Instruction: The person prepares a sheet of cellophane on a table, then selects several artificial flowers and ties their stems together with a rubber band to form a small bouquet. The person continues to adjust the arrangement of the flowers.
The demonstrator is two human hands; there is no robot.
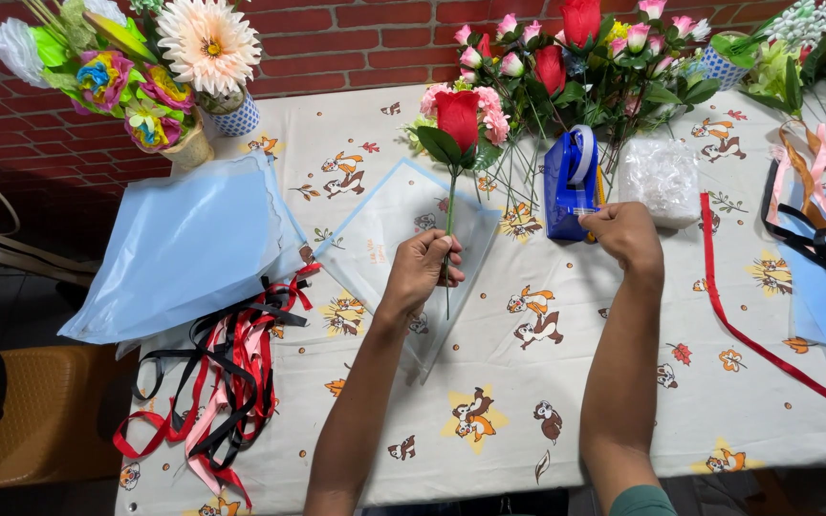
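My left hand (422,270) grips the green stem of an artificial red rose (457,118), held upright over a clear wrapping sheet (389,225) with a pale blue border. A small pink bloom sits behind the rose head. My right hand (626,235) reaches to the blue tape dispenser (569,186), fingers pinched at its front edge by the tape roll. Whether tape is between the fingers cannot be told.
A table with a cartoon-print cloth (528,401) carries a pile of pale blue sheets (184,244), tangled black, red and pink ribbons (227,377), a long red ribbon (748,330), a clear wrap bundle (660,177), loose artificial flowers (590,53) and vases (188,57).
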